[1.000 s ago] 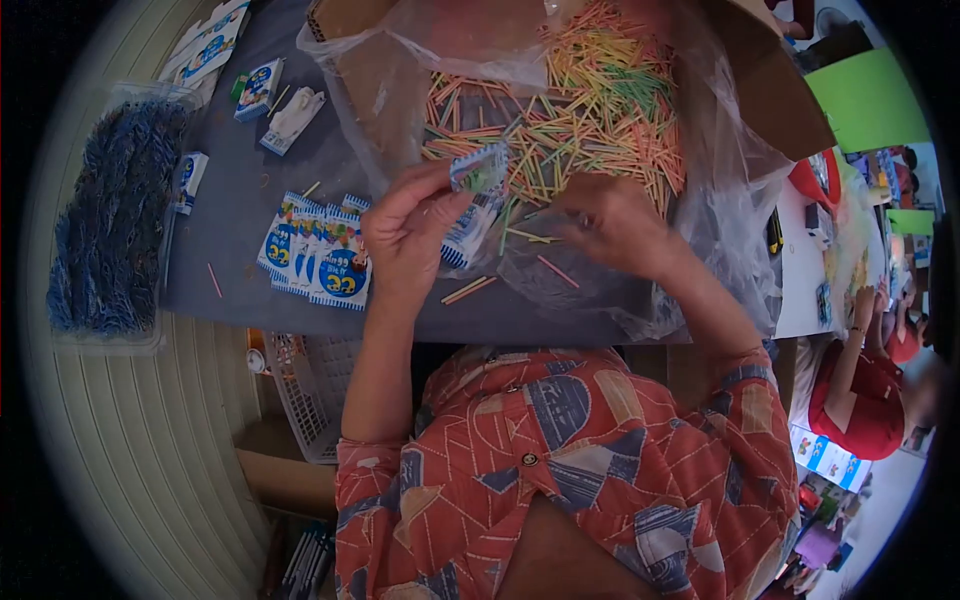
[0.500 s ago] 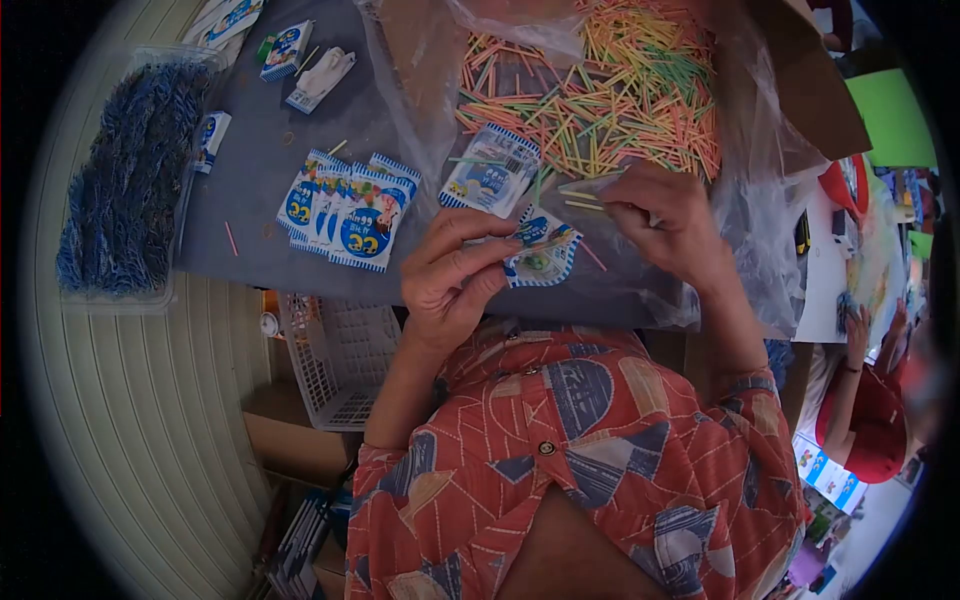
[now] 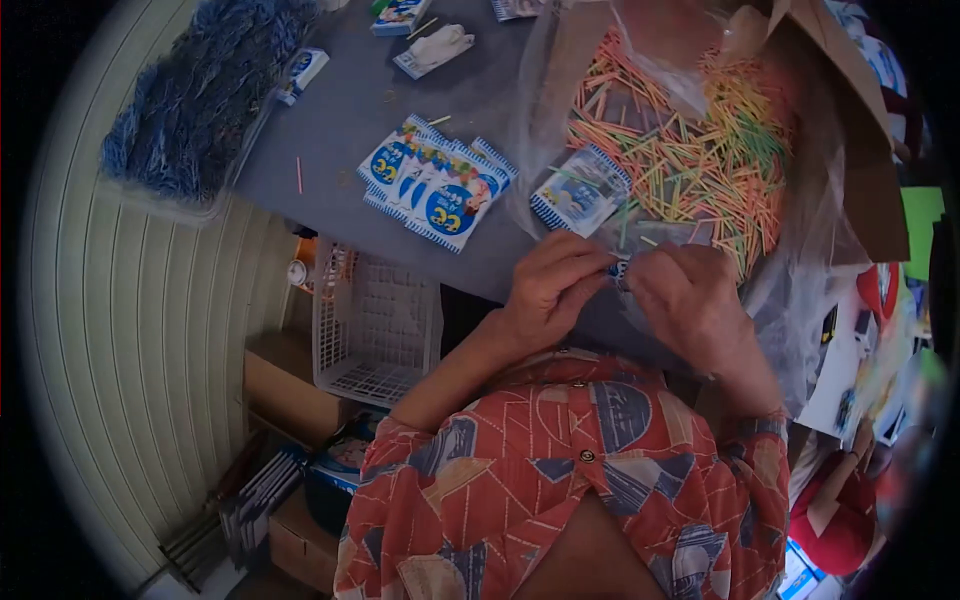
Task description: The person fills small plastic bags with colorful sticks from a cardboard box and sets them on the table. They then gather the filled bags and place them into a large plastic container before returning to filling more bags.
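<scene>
My left hand (image 3: 560, 285) is closed, thumb and fingers pinching a small blue-and-white packet (image 3: 618, 268), most of which the hands hide. Right beside it, my right hand (image 3: 692, 300) is closed too, its fingertips against the packet's edge; what they grip is hidden. Just beyond my hands lies another packet (image 3: 583, 190), its clear side up, on the plastic sheet. Many thin pink, yellow and green sticks (image 3: 690, 150) lie loose in a plastic-lined cardboard box. To the left, several overlapping blue-and-white packets (image 3: 432, 190) are fanned out on the dark tabletop.
A clear tub of blue stringy strands (image 3: 210, 100) stands at the far left. Small boxes (image 3: 432, 50) and stray sticks lie at the back. A white basket (image 3: 375, 325) sits below the table edge. A person in red (image 3: 835, 510) is at the right.
The view has shifted, so the table appears lower and further right. My hands have come together at the packet; the pale yellow sticks seen in my right fingers are now hidden.
</scene>
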A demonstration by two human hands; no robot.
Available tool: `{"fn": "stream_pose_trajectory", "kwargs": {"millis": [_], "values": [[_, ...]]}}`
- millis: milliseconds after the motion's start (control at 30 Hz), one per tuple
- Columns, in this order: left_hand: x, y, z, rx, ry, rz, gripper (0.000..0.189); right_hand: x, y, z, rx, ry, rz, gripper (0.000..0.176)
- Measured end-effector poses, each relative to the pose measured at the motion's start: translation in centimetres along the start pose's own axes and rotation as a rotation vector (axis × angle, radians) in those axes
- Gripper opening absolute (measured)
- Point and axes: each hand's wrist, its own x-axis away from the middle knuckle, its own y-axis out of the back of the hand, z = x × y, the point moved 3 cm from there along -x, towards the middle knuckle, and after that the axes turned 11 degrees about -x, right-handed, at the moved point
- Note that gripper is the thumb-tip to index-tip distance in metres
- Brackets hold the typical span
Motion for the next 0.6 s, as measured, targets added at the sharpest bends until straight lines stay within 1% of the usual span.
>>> {"fn": "stream_pose_trajectory", "kwargs": {"millis": [33, 67, 133, 167, 233, 267, 300, 333, 367, 400, 467, 500, 533, 600], "values": [[0.2, 0.1, 0.0, 0.043, 0.027, -0.021, 0.023, -0.1, -0.1, -0.5, -0.058, -0.099, -0.021, 0.016], [0.3, 0.3, -0.1, 0.043, 0.022, -0.026, 0.023, -0.3, -0.4, -0.8, -0.053, -0.094, -0.020, 0.016], [0.6, 0.8, -0.2, 0.091, 0.091, -0.102, 0.019, -1.0, -1.2, -1.5, -0.225, -0.039, -0.101, 0.015], [0.9, 1.3, -0.5, 0.100, 0.082, -0.095, 0.019, -1.1, -1.7, -1.7, -0.214, -0.045, -0.109, 0.015], [0.9, 2.6, -0.5, -0.110, 0.219, -0.088, 0.018, -1.1, -2.6, -1.8, -0.369, 0.014, 0.024, 0.018], [0.5, 3.5, -0.6, -0.311, 0.152, -0.136, 0.019, -0.9, -2.5, -2.0, -0.313, -0.035, -0.018, 0.018], [0.1, 4.5, -0.4, -0.495, 0.079, -0.190, 0.021, -0.8, -2.4, -2.1, -0.375, -0.043, -0.033, 0.018], [-0.5, 5.2, 0.1, -0.680, 0.057, -0.147, 0.021, -0.1, -2.0, -2.4, -0.444, -0.041, -0.049, 0.019], [-0.9, 5.9, 0.8, -0.881, 0.038, -0.116, 0.022, 0.7, -1.5, -3.1, -0.406, -0.080, -0.085, 0.019], [-1.2, 6.2, 1.8, -0.848, 0.007, -0.102, 0.022, 1.2, -1.3, -3.7, -0.375, -0.114, -0.105, 0.018], [-1.1, 6.9, 4.9, -1.343, 0.091, -0.053, 0.021, 1.6, -0.6, -4.9, -0.329, -0.149, -0.126, 0.016], [-1.0, 7.0, 5.5, -1.337, 0.070, -0.056, 0.021, 2.0, 0.0, -5.8, -0.102, -0.243, -0.078, 0.017], [-0.6, 7.4, 6.2, -1.362, 0.091, -0.072, 0.020, 2.4, 0.5, -6.9, 0.128, -0.342, -0.025, 0.018], [-0.1, 7.8, 6.7, -1.378, 0.117, -0.077, 0.019, 4.3, 1.9, -11.1, 0.266, -0.359, -0.128, 0.013]]}}
